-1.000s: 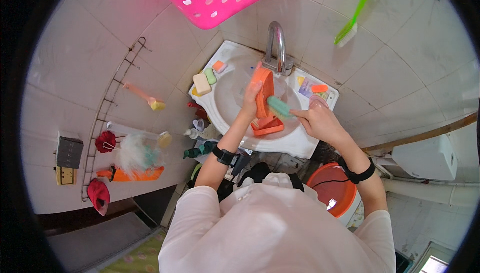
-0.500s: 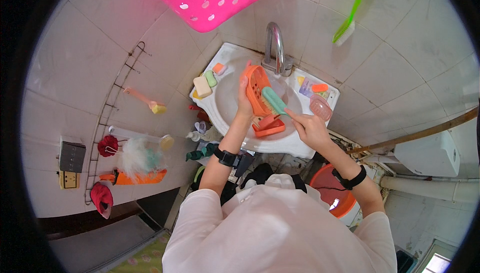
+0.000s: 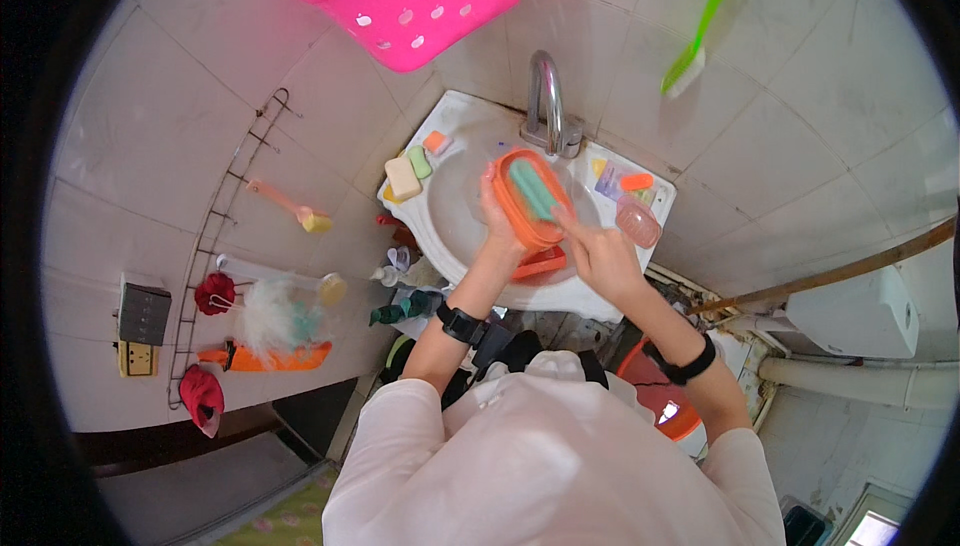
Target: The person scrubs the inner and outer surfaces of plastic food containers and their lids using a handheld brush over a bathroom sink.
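Observation:
My left hand grips an oval orange soap dish by its side, tilted up over the white sink. A mint-green scrub brush lies inside the dish, back upward, its bristles hidden against the dish. My right hand is closed on the near end of that brush. Beneath the dish, in the basin, sits another orange tray-like piece, partly covered by the held dish. The chrome faucet stands just beyond both hands.
Soap bars and a small sponge-like block rest on the left ledge. A pink clear dish and an orange piece are on the right ledge. A pink basket hangs above; an orange bucket stands below right.
The soap dish has turned to face upward more, and the brush has moved from its near edge to flat inside it. Both hands have shifted slightly.

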A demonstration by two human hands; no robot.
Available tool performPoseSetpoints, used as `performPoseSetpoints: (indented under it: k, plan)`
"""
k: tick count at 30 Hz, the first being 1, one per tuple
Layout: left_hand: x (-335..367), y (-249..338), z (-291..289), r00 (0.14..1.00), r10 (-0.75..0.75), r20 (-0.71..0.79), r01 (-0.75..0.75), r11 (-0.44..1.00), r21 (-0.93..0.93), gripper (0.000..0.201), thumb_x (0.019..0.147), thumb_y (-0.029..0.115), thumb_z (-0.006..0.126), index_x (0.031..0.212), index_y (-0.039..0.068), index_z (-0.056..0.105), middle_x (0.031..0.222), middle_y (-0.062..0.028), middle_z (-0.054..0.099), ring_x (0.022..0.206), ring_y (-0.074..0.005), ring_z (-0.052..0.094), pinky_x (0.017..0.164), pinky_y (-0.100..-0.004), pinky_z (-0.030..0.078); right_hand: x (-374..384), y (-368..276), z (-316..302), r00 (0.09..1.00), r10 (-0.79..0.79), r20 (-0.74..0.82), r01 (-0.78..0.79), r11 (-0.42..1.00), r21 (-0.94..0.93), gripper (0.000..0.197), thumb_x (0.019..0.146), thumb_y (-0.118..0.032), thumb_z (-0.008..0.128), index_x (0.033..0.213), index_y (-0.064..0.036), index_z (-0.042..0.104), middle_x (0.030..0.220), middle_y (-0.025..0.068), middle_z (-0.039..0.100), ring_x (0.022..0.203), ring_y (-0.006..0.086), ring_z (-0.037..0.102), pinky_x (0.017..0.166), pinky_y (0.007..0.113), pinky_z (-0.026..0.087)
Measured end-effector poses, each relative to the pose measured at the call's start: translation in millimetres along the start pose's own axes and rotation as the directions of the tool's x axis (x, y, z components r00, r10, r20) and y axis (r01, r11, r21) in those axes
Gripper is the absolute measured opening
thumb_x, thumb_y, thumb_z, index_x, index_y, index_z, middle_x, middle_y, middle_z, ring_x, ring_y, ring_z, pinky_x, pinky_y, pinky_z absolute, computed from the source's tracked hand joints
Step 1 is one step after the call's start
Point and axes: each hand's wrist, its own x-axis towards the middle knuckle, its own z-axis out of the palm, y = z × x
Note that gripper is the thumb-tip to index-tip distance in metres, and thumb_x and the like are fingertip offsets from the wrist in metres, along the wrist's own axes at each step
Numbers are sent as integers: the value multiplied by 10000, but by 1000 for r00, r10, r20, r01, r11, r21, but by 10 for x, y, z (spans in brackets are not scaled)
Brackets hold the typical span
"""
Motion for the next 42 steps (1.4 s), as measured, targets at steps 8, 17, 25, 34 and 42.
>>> performPoseSetpoints:
  k: [8,17,25,34,42]
  plan:
    - [21,-3,-17,998,-67,22,67,998,-7,581,853,582,359,1083,91,567,1006,-125,604,893,-283,588,780,-436,493,-17,-51,-79,994,76,84,-74,997,-21,394,821,-75,529,1213,-105,554,678,221,587,565,374,578,538,448,455]
    - [82,-10,-68,1000,-14,25,15,999,-47,575,867,552,367,1114,68,557,1026,-143,607,923,-290,593,815,-435,492,-200,-166,-154,995,56,89,-58,998,27,373,833,-72,508,1200,-104,563,665,197,595,568,358,583,542,443,466]
    - [83,-43,-54,985,-132,107,135,991,-18,597,856,576,361,1113,73,554,1039,-138,603,918,-295,589,811,-436,489,-109,-4,-212,976,153,157,-127,978,-163,387,830,-116,511,1216,-111,547,587,185,575,520,352,589,465,457,472]
    - [139,-130,-145,992,-130,8,130,991,-17,576,846,560,416,1125,74,546,1045,-130,602,921,-287,589,813,-431,491,-125,0,-266,977,182,112,-162,972,-172,343,846,-87,523,1185,-90,574,610,202,560,556,366,566,521,441,448]
    - [156,-259,-179,965,-262,12,262,965,-23,585,843,568,406,1112,71,555,1038,-133,606,908,-286,592,810,-441,492,-92,70,-269,975,219,48,-208,962,-175,356,846,-125,523,1198,-102,571,600,190,563,531,356,571,520,429,462]
